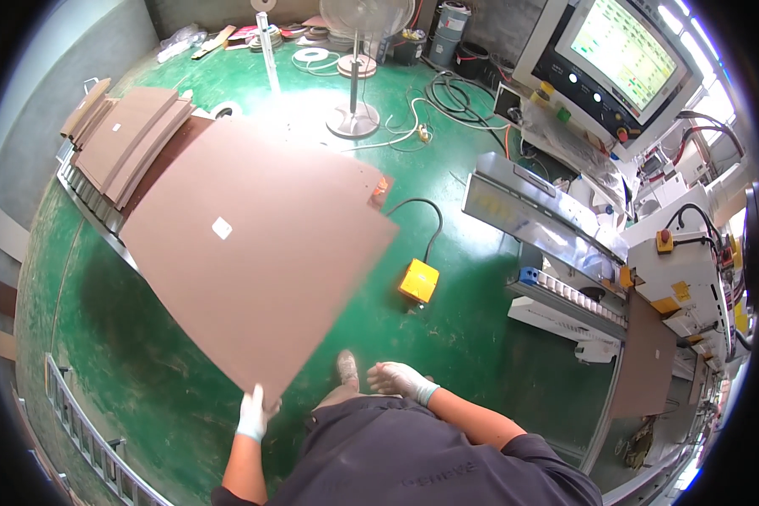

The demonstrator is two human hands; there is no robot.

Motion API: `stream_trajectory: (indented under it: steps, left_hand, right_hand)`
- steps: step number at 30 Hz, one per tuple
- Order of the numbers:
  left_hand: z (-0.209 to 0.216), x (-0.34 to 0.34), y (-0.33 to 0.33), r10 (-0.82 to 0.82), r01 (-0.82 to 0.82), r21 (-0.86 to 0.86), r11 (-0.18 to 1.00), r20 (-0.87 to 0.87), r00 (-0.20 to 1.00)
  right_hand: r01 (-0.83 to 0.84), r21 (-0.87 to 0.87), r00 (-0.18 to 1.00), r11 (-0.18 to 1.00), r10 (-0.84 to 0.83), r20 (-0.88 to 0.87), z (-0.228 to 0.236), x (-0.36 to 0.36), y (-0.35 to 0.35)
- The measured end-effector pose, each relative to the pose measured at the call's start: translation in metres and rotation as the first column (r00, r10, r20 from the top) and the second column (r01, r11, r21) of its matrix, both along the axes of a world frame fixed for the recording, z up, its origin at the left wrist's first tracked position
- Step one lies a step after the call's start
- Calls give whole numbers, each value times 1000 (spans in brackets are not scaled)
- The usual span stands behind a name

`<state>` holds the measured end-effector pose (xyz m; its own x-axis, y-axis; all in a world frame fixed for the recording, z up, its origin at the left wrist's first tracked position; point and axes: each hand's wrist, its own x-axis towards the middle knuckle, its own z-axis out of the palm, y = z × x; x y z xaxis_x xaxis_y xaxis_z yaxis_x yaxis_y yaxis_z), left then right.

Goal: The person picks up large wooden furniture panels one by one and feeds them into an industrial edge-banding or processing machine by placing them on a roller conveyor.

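My left hand [256, 413], in a white glove, grips the near corner of a large brown panel [278, 287]. The panel is flat and broad, with a small white label on its face and a notch at its right side. Its far left part overlaps the view of a stack of brown panels [118, 143]; whether the two touch I cannot tell. Gloved too, my right hand [403, 381] is in front of my body, fingers loosely bent and apart, holding nothing. A yellow foot pedal box [418, 281] with a black cable lies on the green floor beyond it.
A standing fan [353, 118] and coiled hoses [455, 97] are at the back. To the right stands a machine with a screen [624, 51], a metal beam [540, 207] and another brown panel [645, 363]. A metal roller frame [101, 447] runs along the lower left.
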<state>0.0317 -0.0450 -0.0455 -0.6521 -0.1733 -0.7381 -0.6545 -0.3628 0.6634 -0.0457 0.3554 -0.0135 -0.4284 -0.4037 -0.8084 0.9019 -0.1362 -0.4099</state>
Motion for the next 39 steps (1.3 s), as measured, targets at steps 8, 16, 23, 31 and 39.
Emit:
stream_trajectory:
  steps: [8, 16, 23, 31, 39]
  left_hand:
    - [-13, 68, -30, 501, -501, 28, 865, -3, 866]
    - [49, 40, 21, 337, -333, 56, 941, -76, 939]
    - [128, -14, 104, -89, 139, 439, 888, -133, 987]
    - [76, -79, 144, 148, -145, 493, 858, 33, 988]
    - [-28, -166, -76, 381, -318, 348, 882, -127, 916]
  right_hand:
    - [-16, -56, 998, 998, 13, -58, -22, -32, -29]
    - [330, -151, 903, 932, -358, -237, -16, -69, -26]
    - [40, 3, 839, 999, -32, -543, 64, -30, -42]
    - [299, 101, 869, 949, -227, -439, 85, 14, 78]
    - [622, 387, 767, 680, -432, -474, 53, 110, 210]
